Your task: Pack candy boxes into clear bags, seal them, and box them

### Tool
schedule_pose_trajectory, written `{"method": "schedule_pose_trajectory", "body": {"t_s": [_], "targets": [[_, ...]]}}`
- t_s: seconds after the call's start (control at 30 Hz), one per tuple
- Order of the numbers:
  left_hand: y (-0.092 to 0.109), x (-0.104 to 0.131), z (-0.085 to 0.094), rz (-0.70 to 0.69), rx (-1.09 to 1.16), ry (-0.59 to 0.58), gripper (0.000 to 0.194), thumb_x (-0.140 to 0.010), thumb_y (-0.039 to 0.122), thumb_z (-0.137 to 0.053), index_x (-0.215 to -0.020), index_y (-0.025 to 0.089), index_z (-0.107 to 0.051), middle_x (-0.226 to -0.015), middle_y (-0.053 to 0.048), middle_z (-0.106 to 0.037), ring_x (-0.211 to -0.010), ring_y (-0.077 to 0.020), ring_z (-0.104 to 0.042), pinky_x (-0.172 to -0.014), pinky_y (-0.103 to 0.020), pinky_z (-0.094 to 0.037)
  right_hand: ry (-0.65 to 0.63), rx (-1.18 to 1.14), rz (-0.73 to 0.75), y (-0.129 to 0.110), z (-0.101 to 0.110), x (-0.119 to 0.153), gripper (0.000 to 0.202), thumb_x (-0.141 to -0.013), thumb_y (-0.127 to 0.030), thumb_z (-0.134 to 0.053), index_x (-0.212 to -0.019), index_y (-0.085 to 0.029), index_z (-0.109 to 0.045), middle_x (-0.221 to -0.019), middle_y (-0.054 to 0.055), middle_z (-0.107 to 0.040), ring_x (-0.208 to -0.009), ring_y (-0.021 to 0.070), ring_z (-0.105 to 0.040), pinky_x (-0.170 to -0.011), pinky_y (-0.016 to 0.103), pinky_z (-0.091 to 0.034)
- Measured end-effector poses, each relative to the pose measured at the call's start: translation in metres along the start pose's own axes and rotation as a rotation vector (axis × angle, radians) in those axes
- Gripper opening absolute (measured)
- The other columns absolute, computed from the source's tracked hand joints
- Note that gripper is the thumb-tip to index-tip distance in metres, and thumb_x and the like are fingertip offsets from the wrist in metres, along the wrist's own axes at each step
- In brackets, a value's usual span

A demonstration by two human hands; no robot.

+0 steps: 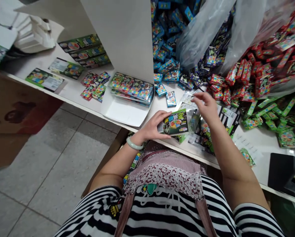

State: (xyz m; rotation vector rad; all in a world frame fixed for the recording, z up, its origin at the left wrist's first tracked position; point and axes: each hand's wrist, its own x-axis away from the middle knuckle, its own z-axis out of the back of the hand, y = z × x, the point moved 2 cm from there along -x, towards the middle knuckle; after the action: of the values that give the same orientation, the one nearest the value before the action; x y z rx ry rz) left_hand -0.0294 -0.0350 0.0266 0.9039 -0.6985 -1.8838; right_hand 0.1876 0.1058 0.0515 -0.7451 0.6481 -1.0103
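My left hand [152,127], with a pale green bangle [134,144] at its wrist, grips the left end of a black-and-green printed packet [175,123] between thumb and fingers. Clear plastic shows at the packet's right end. Above and to the right of it, my right hand [207,107] is raised with fingers bent and thumb and forefinger close together; whatever they pinch is too small to make out. Beneath the right hand lies a pile of clear-and-black printed bags [205,136]. A small blue box [171,99] rests just beyond the packet.
Heaps of small blue boxes [162,49], red boxes [261,72] and green boxes [285,115] cover the table's back and right. Plastic bags [199,36] hang among them. An open white carton [127,112] with packets stands left; a black tape dispenser [283,174] sits right.
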Motion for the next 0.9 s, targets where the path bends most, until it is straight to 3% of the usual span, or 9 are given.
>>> {"method": "schedule_pose_trajectory", "body": {"t_s": [0.07,0.17,0.23,0.33,0.5,0.57,0.63,0.77,0.9], "targets": [[0.005,0.006,0.002,-0.048,0.032,0.012,0.101,-0.072,0.062,-0.078,-0.155,0.029,-0.032,-0.133,-0.014,-0.05,-0.124,-0.0328,-0.053,-0.107,-0.055,-0.048,-0.114,0.17,-0.009,-0.002,-0.036,-0.024,0.034,-0.089,-0.043,-0.057,-0.11,-0.018,-0.067,-0.105,0.013,-0.073,-0.103,0.0315,-0.066,-0.097,0.054,-0.049],[0.008,0.011,0.0,-0.087,0.026,0.032,0.104,-0.071,0.062,-0.079,-0.156,0.029,-0.029,-0.133,-0.015,-0.05,-0.123,-0.0333,-0.053,-0.106,-0.056,-0.048,-0.175,0.441,0.016,-0.012,-0.082,-0.05,0.052,-0.083,-0.048,-0.066,-0.121,-0.011,-0.061,-0.12,0.023,-0.066,-0.119,0.0423,-0.057,-0.101,0.063,-0.043],[0.007,0.013,-0.002,-0.082,0.008,0.033,0.105,-0.072,0.061,-0.079,-0.157,0.029,-0.028,-0.133,-0.015,-0.05,-0.123,-0.0338,-0.053,-0.106,-0.057,-0.048,-0.186,0.528,-0.001,-0.015,-0.101,-0.06,0.066,-0.077,-0.047,-0.071,-0.127,-0.007,-0.055,-0.126,0.029,-0.06,-0.122,0.0463,-0.053,-0.1,0.066,-0.042],[0.003,0.017,-0.001,-0.074,0.004,0.045,0.106,-0.071,0.061,-0.079,-0.158,0.029,-0.027,-0.134,-0.015,-0.05,-0.123,-0.0338,-0.053,-0.106,-0.057,-0.048,-0.222,0.495,-0.048,-0.011,-0.109,-0.066,0.07,-0.074,-0.036,-0.07,-0.135,-0.008,-0.05,-0.127,0.027,-0.059,-0.114,0.0421,-0.059,-0.097,0.06,-0.047],[0.001,0.02,0.01,-0.045,-0.021,0.059,0.106,-0.072,0.062,-0.079,-0.158,0.03,-0.026,-0.134,-0.014,-0.05,-0.124,-0.0331,-0.053,-0.107,-0.055,-0.048,-0.27,0.047,-0.092,0.008,-0.079,-0.052,0.073,-0.08,-0.037,-0.057,-0.149,-0.027,-0.035,-0.121,0.01,-0.064,-0.094,0.0247,-0.066,-0.083,0.043,-0.057],[0.0,0.019,0.013,-0.028,-0.035,0.06,0.104,-0.072,0.062,-0.078,-0.157,0.03,-0.027,-0.134,-0.014,-0.05,-0.123,-0.033,-0.053,-0.107,-0.054,-0.049,-0.27,-0.123,-0.08,0.016,-0.057,-0.036,0.067,-0.079,-0.042,-0.059,-0.142,-0.03,-0.038,-0.118,0.006,-0.063,-0.09,0.0215,-0.066,-0.077,0.038,-0.057],[-0.002,0.016,0.014,-0.02,-0.055,0.064,0.103,-0.073,0.062,-0.078,-0.157,0.029,-0.029,-0.134,-0.014,-0.049,-0.123,-0.0326,-0.053,-0.107,-0.053,-0.049,-0.163,-0.183,-0.035,0.024,-0.031,-0.015,0.061,-0.075,-0.047,-0.065,-0.129,-0.029,-0.044,-0.115,0.005,-0.062,-0.092,0.0215,-0.065,-0.077,0.036,-0.057],[-0.007,0.009,0.01,-0.017,-0.099,0.079,0.099,-0.074,0.062,-0.077,-0.155,0.029,-0.032,-0.133,-0.013,-0.049,-0.123,-0.0313,-0.053,-0.108,-0.052,-0.048,0.203,0.032,0.034,0.044,0.025,0.031,0.039,-0.077,-0.048,-0.066,-0.105,-0.026,-0.053,-0.103,0.007,-0.06,-0.1,0.0263,-0.061,-0.084,0.042,-0.055],[-0.008,-0.002,0.003,0.021,-0.138,0.069,0.095,-0.075,0.063,-0.076,-0.153,0.028,-0.035,-0.133,-0.012,-0.05,-0.123,-0.0306,-0.053,-0.108,-0.051,-0.048,0.228,0.388,0.038,0.059,0.06,0.077,0.023,-0.086,-0.031,-0.055,-0.106,-0.027,-0.064,-0.112,0.011,-0.061,-0.111,0.0308,-0.058,-0.096,0.05,-0.05]]}}
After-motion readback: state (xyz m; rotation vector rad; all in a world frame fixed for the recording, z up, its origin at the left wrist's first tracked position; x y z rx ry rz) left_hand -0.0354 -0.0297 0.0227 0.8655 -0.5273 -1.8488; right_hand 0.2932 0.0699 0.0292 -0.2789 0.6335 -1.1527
